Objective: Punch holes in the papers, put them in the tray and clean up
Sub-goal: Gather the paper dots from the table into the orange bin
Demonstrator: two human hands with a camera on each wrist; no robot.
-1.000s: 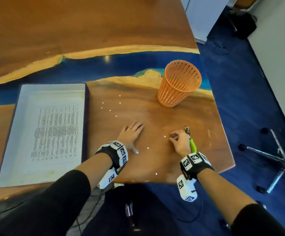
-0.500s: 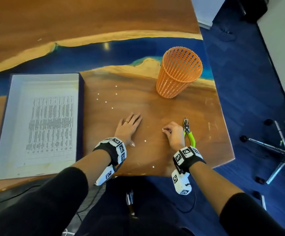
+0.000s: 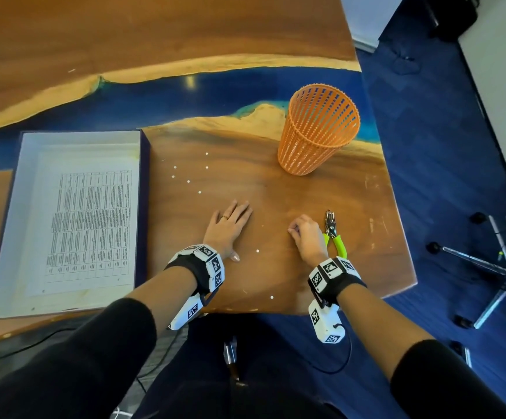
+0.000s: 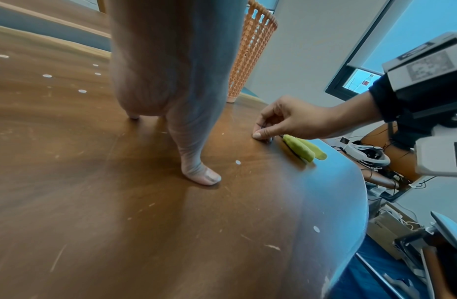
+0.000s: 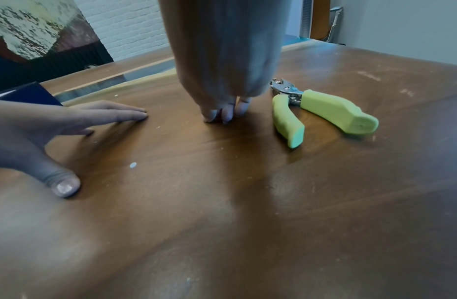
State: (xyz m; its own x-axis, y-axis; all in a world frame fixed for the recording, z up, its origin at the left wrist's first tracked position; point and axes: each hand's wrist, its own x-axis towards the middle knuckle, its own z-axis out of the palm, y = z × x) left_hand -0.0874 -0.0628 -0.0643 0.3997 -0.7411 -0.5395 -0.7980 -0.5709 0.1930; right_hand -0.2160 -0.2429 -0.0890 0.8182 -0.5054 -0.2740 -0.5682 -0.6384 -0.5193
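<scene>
On the table (image 3: 276, 207): left hand (image 3: 227, 226) laid flat, fingers spread; right hand (image 3: 306, 234) pinched at the wood, contents unseen, beside the punch (image 3: 333, 234).

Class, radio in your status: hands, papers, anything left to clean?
Left hand flat on table. Right hand pinching at tabletop. Papers in tray. Paper dots still scattered; hole punch out.

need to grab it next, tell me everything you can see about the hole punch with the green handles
The hole punch is a plier-style hand tool: a shiny metal head with a notched jaw and two lime-green handles that look rubbery, spread apart. It lies flat on the wooden table near its right edge, head pointing toward the orange basket. The right hand is just left of it, fingertips on the table; neither hand holds it.
</scene>
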